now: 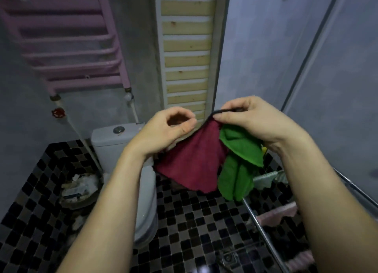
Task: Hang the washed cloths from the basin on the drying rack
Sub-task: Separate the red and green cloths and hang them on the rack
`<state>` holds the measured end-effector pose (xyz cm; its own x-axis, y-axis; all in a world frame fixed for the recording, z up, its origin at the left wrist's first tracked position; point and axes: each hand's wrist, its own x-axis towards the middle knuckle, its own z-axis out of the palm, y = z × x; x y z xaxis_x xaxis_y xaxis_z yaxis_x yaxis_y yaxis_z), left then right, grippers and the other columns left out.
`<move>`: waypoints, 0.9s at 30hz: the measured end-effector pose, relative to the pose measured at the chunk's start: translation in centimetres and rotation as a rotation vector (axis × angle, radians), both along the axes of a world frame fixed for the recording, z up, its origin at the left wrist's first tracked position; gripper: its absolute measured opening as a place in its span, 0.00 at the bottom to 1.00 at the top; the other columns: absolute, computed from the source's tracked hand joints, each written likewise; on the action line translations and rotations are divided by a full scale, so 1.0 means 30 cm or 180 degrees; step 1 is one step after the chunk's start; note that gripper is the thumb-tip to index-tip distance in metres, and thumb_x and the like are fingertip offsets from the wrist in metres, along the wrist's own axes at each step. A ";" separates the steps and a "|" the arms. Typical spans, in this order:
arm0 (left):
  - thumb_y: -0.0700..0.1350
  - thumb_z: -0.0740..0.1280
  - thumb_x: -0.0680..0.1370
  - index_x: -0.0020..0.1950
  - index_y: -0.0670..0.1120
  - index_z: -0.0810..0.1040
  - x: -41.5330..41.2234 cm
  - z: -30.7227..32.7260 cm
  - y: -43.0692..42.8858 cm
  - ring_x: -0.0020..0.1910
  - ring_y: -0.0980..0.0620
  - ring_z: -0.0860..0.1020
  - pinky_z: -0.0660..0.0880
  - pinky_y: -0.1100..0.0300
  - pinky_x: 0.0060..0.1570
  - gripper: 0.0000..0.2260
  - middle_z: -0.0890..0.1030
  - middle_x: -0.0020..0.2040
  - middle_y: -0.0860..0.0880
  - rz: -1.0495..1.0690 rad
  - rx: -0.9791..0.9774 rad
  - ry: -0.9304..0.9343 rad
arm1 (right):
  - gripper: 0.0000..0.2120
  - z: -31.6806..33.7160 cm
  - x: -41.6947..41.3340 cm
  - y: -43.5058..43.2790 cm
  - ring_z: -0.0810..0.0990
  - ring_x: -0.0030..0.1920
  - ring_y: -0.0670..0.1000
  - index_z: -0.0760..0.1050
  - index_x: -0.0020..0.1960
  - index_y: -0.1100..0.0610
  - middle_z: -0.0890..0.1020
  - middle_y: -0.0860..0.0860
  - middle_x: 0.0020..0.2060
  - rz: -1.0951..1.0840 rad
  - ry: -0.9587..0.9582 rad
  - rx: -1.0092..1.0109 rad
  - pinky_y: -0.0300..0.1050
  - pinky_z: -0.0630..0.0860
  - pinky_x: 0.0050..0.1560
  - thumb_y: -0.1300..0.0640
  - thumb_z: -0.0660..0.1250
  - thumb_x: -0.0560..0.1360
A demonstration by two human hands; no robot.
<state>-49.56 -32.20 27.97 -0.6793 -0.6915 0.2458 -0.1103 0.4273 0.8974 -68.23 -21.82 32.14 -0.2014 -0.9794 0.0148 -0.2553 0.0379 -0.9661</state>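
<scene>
A dark red cloth [192, 162] with a black hem hangs in front of me, stretched by its top edge between both hands. My left hand [165, 129] pinches the hem's left part between thumb and fingers. My right hand [251, 119] pinches the hem's right corner and also holds a green cloth [239, 166], which dangles bunched beside the red one. The metal drying rack [263, 229] runs along the lower right, with pale green and pink cloths draped over its bars. No basin is visible.
A white toilet [122, 150] stands below my left arm on the black mosaic floor [194, 221]. A full waste bin [79, 189] sits to its left. A pink wall radiator [67, 43] and a slatted wooden panel [186, 47] lie ahead.
</scene>
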 end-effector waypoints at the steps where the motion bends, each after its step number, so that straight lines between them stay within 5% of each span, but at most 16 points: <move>1: 0.50 0.68 0.72 0.48 0.49 0.79 -0.058 0.018 -0.015 0.42 0.64 0.78 0.73 0.68 0.47 0.08 0.82 0.43 0.55 -0.0220 0.0100 0.0200 | 0.04 0.011 -0.002 -0.040 0.80 0.34 0.49 0.82 0.40 0.58 0.82 0.54 0.34 0.0047 0.0166 -0.0005 0.41 0.77 0.38 0.59 0.73 0.71; 5: 0.37 0.73 0.71 0.47 0.44 0.79 -0.277 0.086 -0.116 0.39 0.57 0.82 0.80 0.63 0.45 0.08 0.84 0.38 0.50 -0.0631 0.0546 0.0264 | 0.06 0.032 -0.124 -0.164 0.78 0.29 0.46 0.79 0.38 0.59 0.80 0.52 0.29 -0.0193 0.0202 -0.0064 0.38 0.75 0.32 0.60 0.71 0.74; 9: 0.37 0.72 0.74 0.45 0.42 0.82 -0.439 0.149 -0.212 0.34 0.54 0.79 0.77 0.60 0.40 0.01 0.82 0.36 0.45 -0.0526 0.0037 -0.0192 | 0.05 0.016 -0.330 -0.210 0.79 0.31 0.47 0.77 0.42 0.59 0.81 0.52 0.32 -0.0318 -0.0227 -0.0212 0.38 0.76 0.33 0.58 0.70 0.74; 14: 0.36 0.66 0.78 0.44 0.45 0.76 -0.681 0.203 -0.281 0.30 0.49 0.78 0.74 0.62 0.31 0.05 0.81 0.31 0.48 -0.0623 0.0364 0.0786 | 0.21 -0.046 -0.537 -0.283 0.82 0.48 0.58 0.75 0.63 0.60 0.83 0.62 0.54 0.0209 -0.0423 -0.0109 0.48 0.79 0.48 0.56 0.71 0.72; 16: 0.37 0.65 0.79 0.45 0.45 0.75 -0.759 0.219 -0.303 0.35 0.46 0.79 0.75 0.60 0.32 0.05 0.82 0.31 0.48 -0.0776 0.0403 0.0973 | 0.21 -0.061 -0.592 -0.319 0.82 0.54 0.59 0.77 0.62 0.61 0.82 0.62 0.56 0.0289 -0.0363 0.0002 0.50 0.79 0.58 0.59 0.70 0.70; 20: 0.38 0.64 0.80 0.45 0.46 0.74 -0.885 0.237 -0.363 0.34 0.52 0.80 0.76 0.61 0.35 0.05 0.81 0.37 0.44 -0.0815 0.0344 0.1360 | 0.17 -0.051 -0.732 -0.358 0.83 0.53 0.60 0.80 0.57 0.64 0.83 0.62 0.53 0.0254 -0.0148 0.0307 0.52 0.79 0.57 0.60 0.72 0.69; 27: 0.32 0.64 0.78 0.43 0.46 0.76 -1.109 0.183 -0.491 0.33 0.64 0.76 0.72 0.69 0.36 0.10 0.80 0.32 0.58 -0.0420 0.0240 0.1623 | 0.15 -0.042 -1.028 -0.398 0.83 0.50 0.60 0.79 0.49 0.64 0.84 0.60 0.49 -0.0227 0.0923 0.0818 0.54 0.80 0.55 0.56 0.77 0.67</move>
